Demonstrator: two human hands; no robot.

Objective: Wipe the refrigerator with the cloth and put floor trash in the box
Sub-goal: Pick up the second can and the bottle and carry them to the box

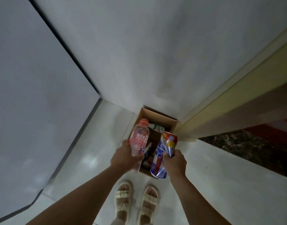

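Note:
An open cardboard box (157, 116) stands on the floor against the wall, with trash inside, including a white and green wrapper (156, 127). My left hand (123, 155) grips a clear plastic bottle with a pink label and pink cap (138, 138), held over the box's left side. My right hand (176, 161) holds two cans above the box's right side: a blue and white can (159, 159) and a red and yellow can (169, 140). No cloth is in view.
The white refrigerator side (25, 95) fills the left. A white wall (139, 54) rises behind the box. A cream door frame (228, 103) runs along the right, with dark speckled flooring (245, 146) beyond. My sandalled feet (136, 200) stand on pale tiles just behind the box.

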